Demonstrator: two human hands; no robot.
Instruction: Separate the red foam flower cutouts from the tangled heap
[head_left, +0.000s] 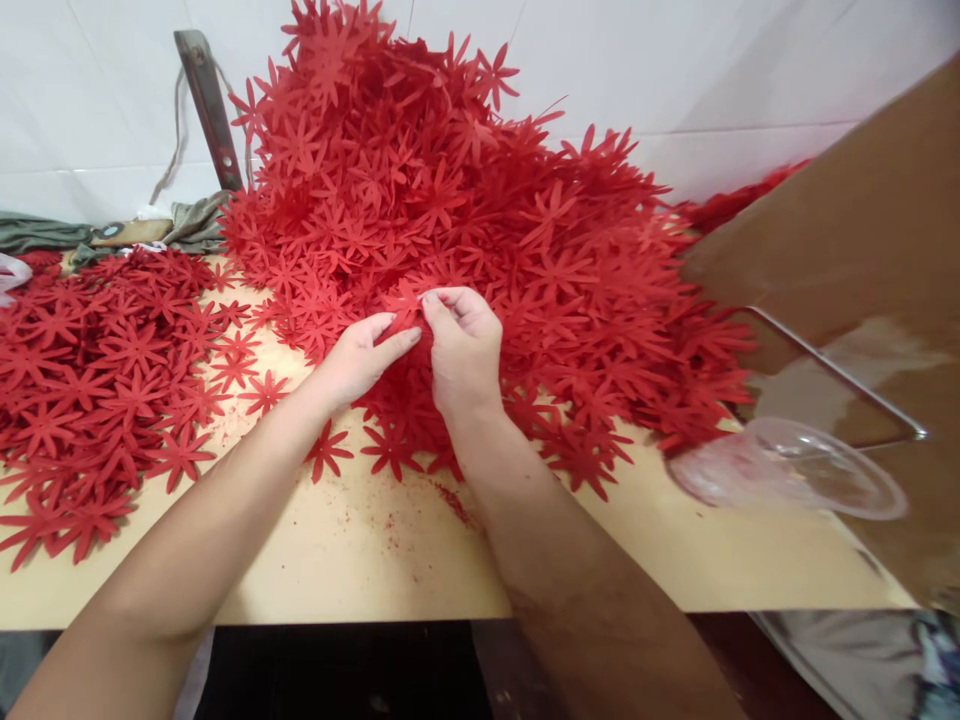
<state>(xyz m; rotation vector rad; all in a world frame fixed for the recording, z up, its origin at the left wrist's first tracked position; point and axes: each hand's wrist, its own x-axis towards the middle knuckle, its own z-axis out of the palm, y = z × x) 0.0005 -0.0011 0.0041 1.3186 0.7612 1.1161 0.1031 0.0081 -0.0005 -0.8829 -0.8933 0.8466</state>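
My left hand [367, 352] is closed on a red flower cutout [403, 318], its thumb and fingers pinching the petals. My right hand [466, 335] meets it from the right, thumb pressed against the curled forefinger at the flower's edge. Both hands are just in front of a tall heap of red flower cutouts [450, 180] with long narrow petals. Part of the held flower is hidden by my fingers, and it blends into the heap behind. Several loose flowers, such as one flat flower [391, 450], lie on the table below my hands.
A second, lower pile of red flowers [97, 380] spreads at the left. On the right, a clear plastic cup [787, 470] lies on its side by a cardboard box [847, 230]. A metal bracket [210, 110] stands at the back wall. Red crumbs dot the pale table [337, 560].
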